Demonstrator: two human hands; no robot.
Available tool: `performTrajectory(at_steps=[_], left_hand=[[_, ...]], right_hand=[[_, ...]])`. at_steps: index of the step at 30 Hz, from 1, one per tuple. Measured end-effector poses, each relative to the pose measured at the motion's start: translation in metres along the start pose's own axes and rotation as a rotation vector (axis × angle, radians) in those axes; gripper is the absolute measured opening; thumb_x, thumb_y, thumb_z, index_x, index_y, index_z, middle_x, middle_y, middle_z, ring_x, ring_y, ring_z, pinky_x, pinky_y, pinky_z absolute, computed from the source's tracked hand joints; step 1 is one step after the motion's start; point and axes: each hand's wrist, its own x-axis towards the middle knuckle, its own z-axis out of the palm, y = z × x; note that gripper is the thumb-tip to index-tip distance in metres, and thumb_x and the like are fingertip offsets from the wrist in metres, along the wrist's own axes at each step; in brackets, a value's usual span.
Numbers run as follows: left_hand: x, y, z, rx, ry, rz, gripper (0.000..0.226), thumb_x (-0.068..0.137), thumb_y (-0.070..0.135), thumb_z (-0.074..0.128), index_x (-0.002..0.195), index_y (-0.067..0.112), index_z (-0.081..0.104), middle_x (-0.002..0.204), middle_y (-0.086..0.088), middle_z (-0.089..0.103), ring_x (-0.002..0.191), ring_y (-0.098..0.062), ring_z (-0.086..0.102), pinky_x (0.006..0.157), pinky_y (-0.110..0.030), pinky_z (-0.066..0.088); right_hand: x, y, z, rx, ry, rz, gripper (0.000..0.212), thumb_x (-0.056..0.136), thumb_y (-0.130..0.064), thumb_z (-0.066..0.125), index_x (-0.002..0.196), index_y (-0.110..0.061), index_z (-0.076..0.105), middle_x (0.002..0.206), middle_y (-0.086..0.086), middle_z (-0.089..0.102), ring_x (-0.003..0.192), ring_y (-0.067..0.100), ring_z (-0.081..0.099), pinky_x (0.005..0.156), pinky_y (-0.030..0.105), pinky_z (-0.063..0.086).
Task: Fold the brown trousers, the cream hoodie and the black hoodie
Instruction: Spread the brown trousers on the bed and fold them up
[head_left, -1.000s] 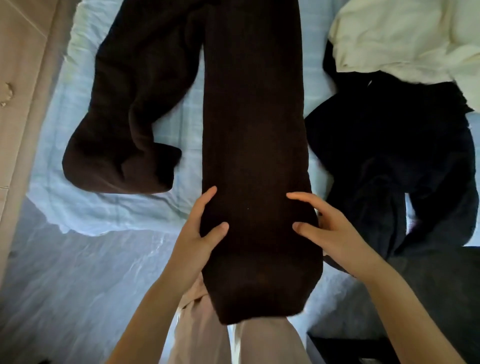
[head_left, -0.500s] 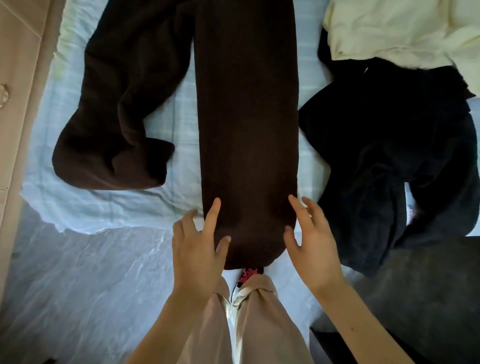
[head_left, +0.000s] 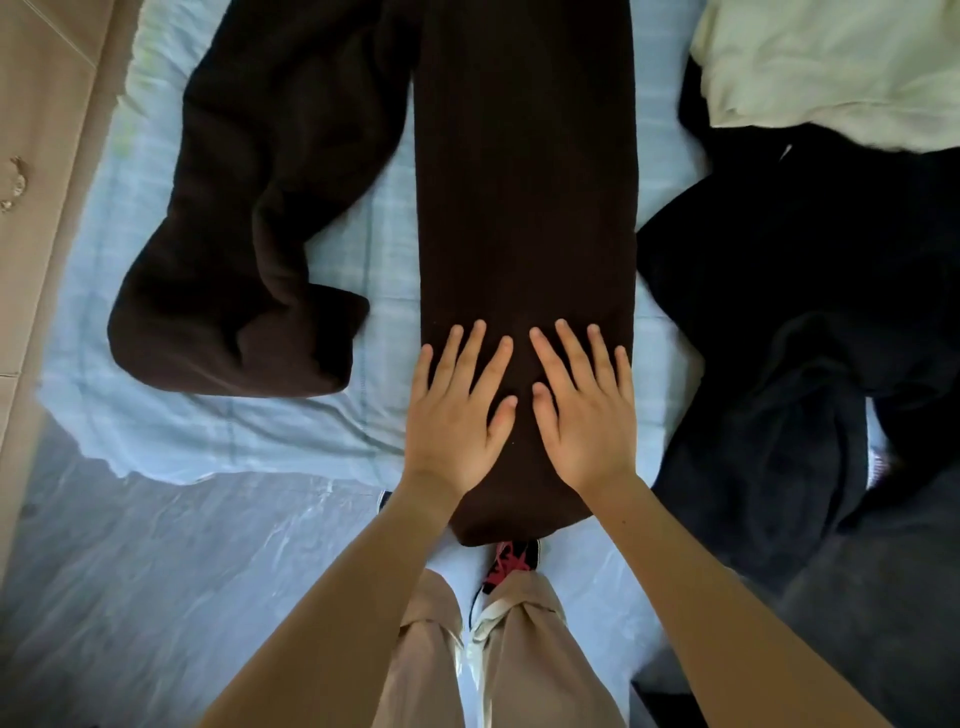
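1 brown trousers (head_left: 524, 182) — 1 cream hoodie (head_left: 831, 62), 1 black hoodie (head_left: 805, 291).

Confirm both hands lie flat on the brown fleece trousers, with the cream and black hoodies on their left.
No: the head view shows the cream hoodie and black hoodie right of the brown fleece trousers. Left hand and right hand lie flat there.

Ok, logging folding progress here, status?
Both open: left hand and right hand flat on one leg of the brown trousers. Other leg crumpled. Heaped alongside: black hoodie, cream hoodie.
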Motion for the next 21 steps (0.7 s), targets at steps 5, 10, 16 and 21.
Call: performTrajectory(at_steps=[5, 10, 16, 21], left_hand=[[-0.005, 0.008, -0.058, -0.172, -0.025, 0.024, 0.052, 0.102, 0.033, 0.041, 0.153, 0.022, 0.036, 0.161, -0.005, 0.029, 0.150, -0.025, 0.023, 0.122, -0.043, 0.018], [-0.014, -0.069, -0.152, -0.263, 0.538, 0.068, 0.040, 0.099, 0.022, 0.047, 0.138, 0.017, 0.053, 0.143, -0.001, 0.052, 0.134, -0.017, 0.046, 0.118, -0.041, 0.026], [0.015, -0.212, -0.182, -0.486, 0.351, -0.482, 0.048, 0.098, 0.031, 0.054, 0.145, 0.020, 0.045, 0.140, -0.006, 0.050, 0.131, -0.024, 0.042, 0.109, -0.016, 0.023], [0.008, -0.249, -0.141, -0.868, 0.023, -0.455, 0.059, 0.093, 0.033, 0.064, 0.146, 0.042, 0.039, 0.147, 0.013, 0.046, 0.132, -0.004, 0.045, 0.103, -0.017, 0.037]], right_hand=[[0.012, -0.021, -0.034, 0.167, 0.004, 0.112, 0.047, 0.101, -0.026, 0.052, 0.147, -0.023, 0.048, 0.152, 0.006, 0.046, 0.141, 0.032, 0.040, 0.116, 0.050, 0.029], [0.058, -0.099, -0.072, 0.696, 0.070, 0.061, 0.043, 0.103, -0.029, 0.046, 0.146, -0.028, 0.047, 0.141, -0.011, 0.049, 0.130, -0.002, 0.045, 0.107, 0.011, 0.034], [0.109, -0.211, -0.060, 0.896, -0.136, 0.092, 0.049, 0.099, -0.052, 0.046, 0.145, -0.055, 0.032, 0.128, -0.010, 0.060, 0.109, -0.001, 0.057, 0.095, 0.022, 0.046], [0.100, -0.250, -0.015, 0.818, -0.180, 0.124, 0.070, 0.097, -0.037, 0.061, 0.149, -0.057, 0.019, 0.127, -0.034, 0.051, 0.110, -0.010, 0.056, 0.092, 0.009, 0.046]])
